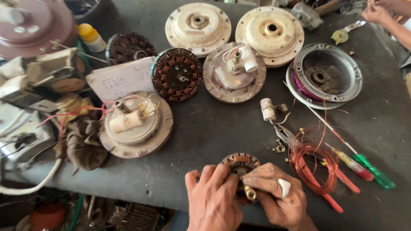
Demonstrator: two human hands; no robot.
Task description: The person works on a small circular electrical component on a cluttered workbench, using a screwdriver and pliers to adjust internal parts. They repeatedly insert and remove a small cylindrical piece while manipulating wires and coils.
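Both my hands close around a small round stator (241, 164) with copper windings at the near edge of the dark workbench (214, 128). My left hand (212, 197) grips its left side. My right hand (277, 194) holds its right side, with a brass-coloured piece (250, 193) pinched at the fingertips and a white bandage on one finger. Just to the right lies a loose coil of red copper wire (312, 164).
Several fan motor housings and stators cover the bench: two cream covers (198, 26), a wound stator (177, 73), an open grey housing (327, 75). Pliers and screwdrivers (364, 167) lie right of the coil. Another person's hand (376, 13) works at the far right corner. A rag (83, 143) lies left.
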